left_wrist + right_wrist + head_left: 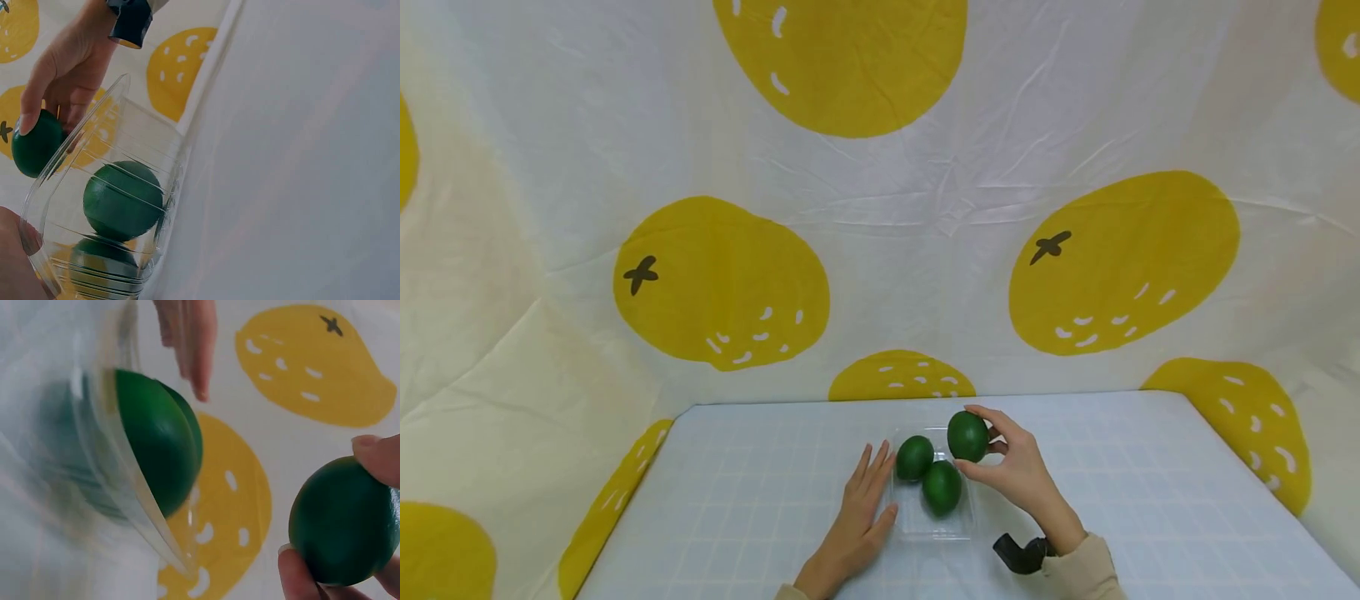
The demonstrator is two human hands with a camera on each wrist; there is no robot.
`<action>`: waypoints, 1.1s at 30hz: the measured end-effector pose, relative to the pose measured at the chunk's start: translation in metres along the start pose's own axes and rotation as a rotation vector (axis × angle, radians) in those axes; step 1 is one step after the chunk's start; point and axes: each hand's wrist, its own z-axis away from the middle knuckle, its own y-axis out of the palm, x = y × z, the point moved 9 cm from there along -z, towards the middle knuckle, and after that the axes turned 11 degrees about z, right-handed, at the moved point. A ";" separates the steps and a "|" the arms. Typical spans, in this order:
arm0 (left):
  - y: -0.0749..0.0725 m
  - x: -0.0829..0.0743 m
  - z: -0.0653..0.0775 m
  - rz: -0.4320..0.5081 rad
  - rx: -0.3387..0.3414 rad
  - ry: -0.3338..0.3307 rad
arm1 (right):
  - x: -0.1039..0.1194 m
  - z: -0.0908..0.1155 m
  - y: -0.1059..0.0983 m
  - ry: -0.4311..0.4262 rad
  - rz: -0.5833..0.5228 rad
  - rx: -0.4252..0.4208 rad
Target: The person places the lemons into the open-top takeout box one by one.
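A clear plastic container (pixel 917 527) stands on the table with two glossy, dark green oval fruits inside. One fruit (pixel 914 458) lies toward its back left, the other fruit (pixel 942 488) nearer the middle. My right hand (pixel 1018 467) pinches a third green oval fruit (pixel 967 436) between thumb and fingers, above the container's back right corner. In the right wrist view this fruit (pixel 340 522) shows beside the container's wall. My left hand (pixel 861 508) lies along the container's left side, fingers straight and fingertips right at the rim.
A pale checked cloth (pixel 760 492) covers the table. Behind it hangs a white curtain (pixel 925 275) printed with large yellow fruits, which also runs along both sides. A black wrist mount (pixel 1021 554) sticks out beside my right sleeve.
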 end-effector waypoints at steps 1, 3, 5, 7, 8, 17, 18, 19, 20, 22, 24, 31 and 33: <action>-0.001 0.000 0.000 0.001 -0.003 0.002 | 0.002 0.000 0.004 -0.007 -0.004 0.012; -0.001 0.000 0.000 -0.004 -0.011 0.008 | 0.009 0.001 0.012 -0.021 -0.006 0.034; -0.002 -0.001 0.000 -0.003 -0.016 0.019 | 0.019 0.003 0.015 -0.036 -0.011 0.045; -0.003 -0.003 -0.001 -0.002 -0.024 0.036 | 0.031 0.004 0.018 -0.060 -0.019 0.061; -0.003 -0.004 -0.001 -0.005 -0.028 0.041 | 0.037 0.005 0.019 -0.072 -0.022 0.067; -0.003 -0.004 0.000 -0.023 -0.037 0.042 | 0.034 0.015 0.051 -0.175 0.033 0.162; -0.002 -0.003 0.000 -0.022 -0.033 0.035 | 0.030 0.017 0.056 -0.175 0.041 0.178; -0.002 -0.003 0.000 -0.020 -0.031 0.033 | 0.027 0.018 0.061 -0.172 0.047 0.197; -0.002 -0.002 0.000 -0.017 -0.025 0.025 | 0.024 0.019 0.066 -0.171 0.053 0.219; -0.001 0.000 0.000 -0.015 -0.012 0.005 | 0.022 0.021 0.073 -0.179 0.064 0.256; -0.001 0.000 0.000 -0.008 -0.005 -0.008 | 0.022 0.024 0.079 -0.193 0.084 0.284; -0.002 -0.003 -0.001 -0.004 -0.015 0.023 | 0.018 0.030 0.089 -0.172 0.124 0.335; -0.002 -0.005 -0.001 0.002 -0.020 0.039 | 0.017 0.030 0.089 -0.150 0.114 0.347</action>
